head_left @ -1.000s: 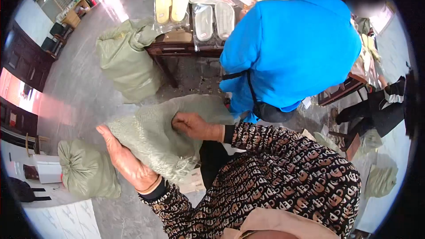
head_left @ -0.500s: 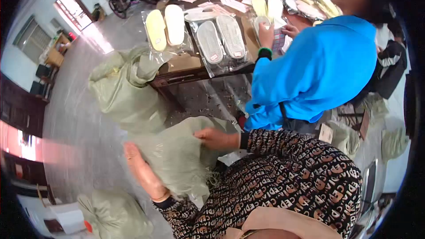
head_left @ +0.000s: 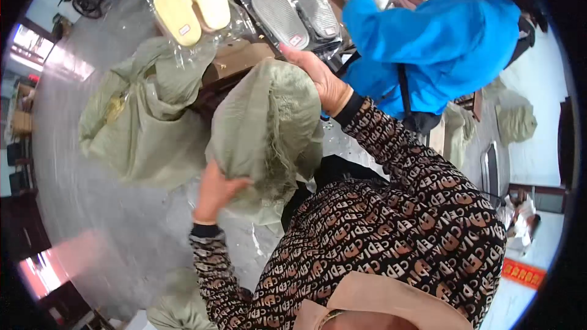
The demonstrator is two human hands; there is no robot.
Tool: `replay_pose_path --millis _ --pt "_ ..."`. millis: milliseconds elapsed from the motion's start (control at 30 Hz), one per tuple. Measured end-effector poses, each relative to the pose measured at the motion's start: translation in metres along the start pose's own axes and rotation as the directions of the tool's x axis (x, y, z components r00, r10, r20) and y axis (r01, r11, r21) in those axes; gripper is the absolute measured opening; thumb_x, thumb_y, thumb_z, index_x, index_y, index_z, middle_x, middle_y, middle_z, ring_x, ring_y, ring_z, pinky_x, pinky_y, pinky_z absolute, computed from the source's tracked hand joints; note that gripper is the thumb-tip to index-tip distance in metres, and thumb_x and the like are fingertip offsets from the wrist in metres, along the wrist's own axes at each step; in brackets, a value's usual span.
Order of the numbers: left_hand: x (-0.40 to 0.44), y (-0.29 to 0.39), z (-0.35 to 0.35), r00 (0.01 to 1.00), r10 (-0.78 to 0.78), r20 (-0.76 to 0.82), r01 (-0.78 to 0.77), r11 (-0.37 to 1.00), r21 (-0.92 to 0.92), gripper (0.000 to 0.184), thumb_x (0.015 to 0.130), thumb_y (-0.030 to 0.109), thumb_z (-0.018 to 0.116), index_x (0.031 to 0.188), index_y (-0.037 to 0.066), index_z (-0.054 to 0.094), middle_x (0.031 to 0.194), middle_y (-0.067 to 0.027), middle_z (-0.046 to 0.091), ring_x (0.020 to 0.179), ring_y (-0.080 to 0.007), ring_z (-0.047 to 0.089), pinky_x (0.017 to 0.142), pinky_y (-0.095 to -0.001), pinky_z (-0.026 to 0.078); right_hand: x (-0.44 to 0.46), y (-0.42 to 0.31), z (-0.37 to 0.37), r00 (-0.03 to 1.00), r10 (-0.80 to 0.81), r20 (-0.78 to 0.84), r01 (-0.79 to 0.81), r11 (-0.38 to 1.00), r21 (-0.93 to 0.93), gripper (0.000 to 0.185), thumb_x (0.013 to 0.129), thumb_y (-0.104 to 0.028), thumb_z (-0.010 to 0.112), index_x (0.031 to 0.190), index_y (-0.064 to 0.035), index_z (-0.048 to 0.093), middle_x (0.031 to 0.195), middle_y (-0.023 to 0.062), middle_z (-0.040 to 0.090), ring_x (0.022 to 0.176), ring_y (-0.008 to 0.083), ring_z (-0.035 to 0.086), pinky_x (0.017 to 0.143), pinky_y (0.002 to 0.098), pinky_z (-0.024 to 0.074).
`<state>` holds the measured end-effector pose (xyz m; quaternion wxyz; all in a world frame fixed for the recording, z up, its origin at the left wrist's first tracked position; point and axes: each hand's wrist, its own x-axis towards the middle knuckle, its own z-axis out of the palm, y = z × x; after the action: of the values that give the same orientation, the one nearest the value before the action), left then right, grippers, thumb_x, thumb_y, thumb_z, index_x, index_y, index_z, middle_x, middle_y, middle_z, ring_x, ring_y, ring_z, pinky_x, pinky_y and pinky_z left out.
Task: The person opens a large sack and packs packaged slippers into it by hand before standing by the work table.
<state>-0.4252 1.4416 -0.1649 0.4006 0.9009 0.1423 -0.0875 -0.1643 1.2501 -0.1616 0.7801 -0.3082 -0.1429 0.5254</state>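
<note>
A pale green woven sack (head_left: pixel 263 122) stands upright in front of me, with a frayed seam of loose threads down its side. At its lower left, my left hand (head_left: pixel 221 192) is closed on the fabric, thumb across the front and the other fingers partly hidden. My right hand (head_left: pixel 319 79) holds the upper right edge of the sack, fingers reaching over its top. Whatever is inside the sack is hidden. Just beyond lie bagged yellow slippers (head_left: pixel 177 9) and bagged grey slippers (head_left: pixel 278 15) on a table.
Another full woven sack (head_left: pixel 147 128) leans by the table's corner (head_left: pixel 235 61) on my left. A person in a blue jacket (head_left: pixel 428 49) stands at the table to my right. One more sack (head_left: pixel 180 302) sits on the floor behind my left arm.
The sack has come upright and higher. My right hand has risen to its upper edge, and my left hand has gone from flat against its side to gripping it. The view has shifted.
</note>
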Motion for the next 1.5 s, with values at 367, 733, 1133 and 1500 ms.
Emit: replay_pose_path --millis 367,733,1133,1500 --pt "0.000 -0.013 -0.009 0.988 -0.152 -0.028 -0.026 0.015 -1.000 0.046 0.092 0.024 0.056 0.131 0.001 0.049 0.126 -0.0156 0.057 0.103 -0.0309 0.062 0.083 -0.0442 0.052 0.064 0.016 -0.050 0.907 -0.306 -0.290 0.005 0.697 -0.717 0.027 0.088 -0.021 0.065 0.103 0.0014 0.065 0.090 0.0115 0.067 0.083 0.0288 0.065 0.076 0.0324 0.0524" --pt "0.062 -0.007 -0.025 0.895 -0.268 -0.357 -0.370 0.002 -0.929 0.054 0.097 0.042 0.045 0.134 0.002 0.047 0.132 -0.0174 0.052 0.115 -0.0304 0.054 0.094 -0.0455 0.047 0.024 0.147 -0.075 0.958 -0.082 0.274 0.268 -0.086 -0.960 0.044 0.087 -0.023 0.060 0.125 -0.0037 0.050 0.117 0.0179 0.056 0.112 0.0353 0.054 0.094 0.0434 0.0450" --pt "0.154 0.035 -0.078 0.972 -0.042 -0.230 -0.230 0.015 -0.973 0.068 0.093 0.054 0.047 0.139 0.004 0.041 0.137 -0.0185 0.047 0.122 -0.0349 0.048 0.100 -0.0520 0.042 0.021 -0.038 -0.117 0.846 -0.286 -0.449 -0.120 0.719 -0.684 0.021 0.092 -0.018 0.064 0.102 -0.0005 0.066 0.082 0.0082 0.068 0.073 0.0130 0.064 0.067 0.0306 0.0525" --pt "0.192 -0.008 -0.143 0.857 0.348 0.379 0.426 -0.066 -0.902 0.090 0.086 0.066 0.052 0.148 0.007 0.027 0.148 -0.0207 0.033 0.132 -0.0399 0.038 0.107 -0.0574 0.036 0.125 -0.022 -0.172 0.498 -0.781 -0.376 -0.748 -0.167 -0.643 0.093 0.073 -0.054 0.071 0.138 0.0022 0.036 0.140 0.0292 0.039 0.131 0.0436 0.034 0.111 0.0504 0.0255"
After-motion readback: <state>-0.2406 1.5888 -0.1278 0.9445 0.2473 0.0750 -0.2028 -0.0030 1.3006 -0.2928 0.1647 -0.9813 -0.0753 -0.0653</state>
